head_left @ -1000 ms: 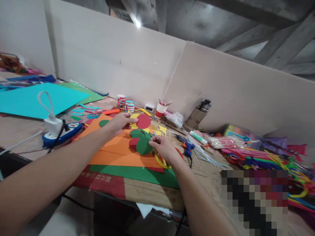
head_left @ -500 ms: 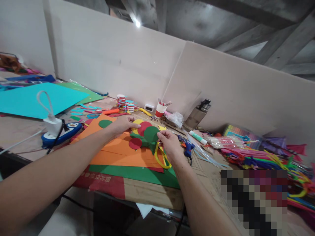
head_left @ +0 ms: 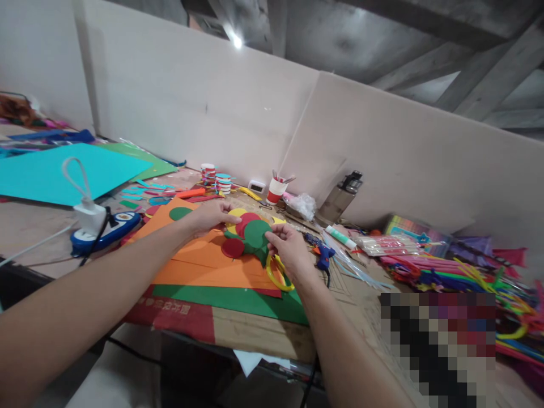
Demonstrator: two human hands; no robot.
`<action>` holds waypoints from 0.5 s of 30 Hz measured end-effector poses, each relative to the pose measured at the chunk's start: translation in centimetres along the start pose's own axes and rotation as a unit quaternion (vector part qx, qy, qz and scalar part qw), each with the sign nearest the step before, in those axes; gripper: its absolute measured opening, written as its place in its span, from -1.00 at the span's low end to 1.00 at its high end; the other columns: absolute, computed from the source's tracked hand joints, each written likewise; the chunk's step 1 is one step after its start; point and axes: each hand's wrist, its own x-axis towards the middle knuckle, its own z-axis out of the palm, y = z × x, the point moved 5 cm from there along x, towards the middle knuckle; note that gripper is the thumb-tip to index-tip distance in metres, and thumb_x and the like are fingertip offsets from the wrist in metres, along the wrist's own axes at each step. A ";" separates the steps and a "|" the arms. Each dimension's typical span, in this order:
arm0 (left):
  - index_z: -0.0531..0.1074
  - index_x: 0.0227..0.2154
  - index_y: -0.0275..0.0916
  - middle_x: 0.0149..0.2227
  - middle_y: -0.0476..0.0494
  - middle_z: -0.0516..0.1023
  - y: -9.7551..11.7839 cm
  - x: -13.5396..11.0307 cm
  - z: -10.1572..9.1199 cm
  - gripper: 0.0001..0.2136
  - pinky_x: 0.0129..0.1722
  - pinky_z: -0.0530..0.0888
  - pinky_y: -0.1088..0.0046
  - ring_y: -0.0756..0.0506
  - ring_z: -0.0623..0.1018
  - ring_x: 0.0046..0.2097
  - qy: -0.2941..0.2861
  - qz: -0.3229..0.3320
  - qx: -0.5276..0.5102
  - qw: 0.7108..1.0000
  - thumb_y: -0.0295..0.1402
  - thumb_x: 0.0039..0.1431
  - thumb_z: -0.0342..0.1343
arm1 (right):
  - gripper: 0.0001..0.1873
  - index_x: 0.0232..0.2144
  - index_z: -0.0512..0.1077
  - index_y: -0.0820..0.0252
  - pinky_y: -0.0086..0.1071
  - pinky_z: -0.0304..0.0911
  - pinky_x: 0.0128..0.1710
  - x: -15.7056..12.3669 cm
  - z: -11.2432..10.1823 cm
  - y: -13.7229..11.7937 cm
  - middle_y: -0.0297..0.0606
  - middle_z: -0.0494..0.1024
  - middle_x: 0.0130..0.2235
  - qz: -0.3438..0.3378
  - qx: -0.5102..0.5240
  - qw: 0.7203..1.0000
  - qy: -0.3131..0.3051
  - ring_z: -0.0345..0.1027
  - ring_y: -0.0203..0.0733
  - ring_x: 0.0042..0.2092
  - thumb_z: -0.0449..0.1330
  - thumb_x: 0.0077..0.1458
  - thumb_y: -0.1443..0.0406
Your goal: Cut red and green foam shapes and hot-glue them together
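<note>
My left hand (head_left: 217, 216) pinches the left side of a fanned set of paper circles, at the yellow circle (head_left: 234, 217). Overlapping it are a red circle (head_left: 245, 222) and a green circle (head_left: 257, 232). My right hand (head_left: 285, 245) pinches the green circle's right edge between thumb and fingers. Under the circles lie green paper pieces and another red circle (head_left: 233, 247), on orange sheets (head_left: 191, 269). Yellow scissor handles (head_left: 276, 277) show beside my right wrist; their blades are hidden. A separate green circle (head_left: 180, 213) rests near my left forearm.
A blue power strip (head_left: 106, 232) with a white plug stands at the left, near a turquoise sheet (head_left: 72, 170). Toward the back are a paper cup of tools (head_left: 276, 190) and a bottle (head_left: 340, 198). A blue glue gun (head_left: 325, 256) and pipe cleaners (head_left: 442, 272) lie right.
The green circle and my right hand have shifted slightly left, so the green circle overlaps the red one more. My left hand stays in nearly the same place.
</note>
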 end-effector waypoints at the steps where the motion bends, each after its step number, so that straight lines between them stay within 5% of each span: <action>1: 0.36 -0.54 -0.29 -0.60 0.07 0.35 0.0 -0.1 0.3 -0.69 -0.62 0.29 0.58 0.10 0.34 -0.58 -0.013 0.003 0.006 1.000 -0.32 -0.25 0.40 | -0.76 -0.40 0.37 0.18 -0.52 0.16 -0.63 0.0 0.0 0.0 -0.49 0.37 -0.58 0.001 0.005 1.000 0.001 0.24 -0.40 -0.58 0.28 -0.20 0.27; 9: 0.42 -0.48 -0.31 -0.54 -0.04 0.46 0.1 -0.4 1.4 -0.68 -0.53 0.41 0.52 0.05 0.42 -0.53 -0.081 0.009 -0.001 0.997 -0.17 -0.15 0.35 | -0.74 -0.56 0.38 0.21 -0.52 0.01 -0.62 -0.3 0.4 0.1 -0.48 0.30 -0.62 0.026 0.017 0.998 -0.053 0.07 -0.45 -0.59 0.33 -0.26 0.18; 15: 0.49 -0.54 -0.30 -0.56 -0.08 0.44 0.6 0.0 -1.3 -0.72 -0.61 0.24 0.54 0.05 0.35 -0.57 0.005 0.020 0.083 0.996 -0.13 -0.05 0.25 | -0.58 -0.63 0.28 0.18 -0.49 -0.02 -0.60 0.1 -0.5 0.3 -0.49 0.24 -0.67 0.049 0.058 0.997 -0.024 0.05 -0.44 -0.61 0.41 -0.40 0.11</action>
